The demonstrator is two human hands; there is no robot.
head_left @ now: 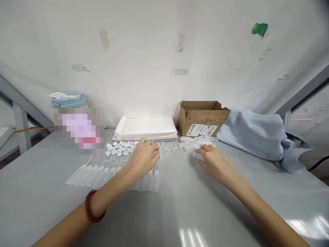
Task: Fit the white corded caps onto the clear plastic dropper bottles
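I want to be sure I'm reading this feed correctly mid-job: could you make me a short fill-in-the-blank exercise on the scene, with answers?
1. The forearm wearing the red bracelet is the person's ____ one.
2. The hand beside the loose bottles is the ____ one.
3. The top of the cardboard box is not closed but ____.
4. The scrap high on the wall is coloured ____.

Missing words: left; right; open; green.

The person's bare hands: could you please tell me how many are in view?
2: the left hand is just right of the white caps, and the right hand is at a translucent bottle in front of the cardboard box.
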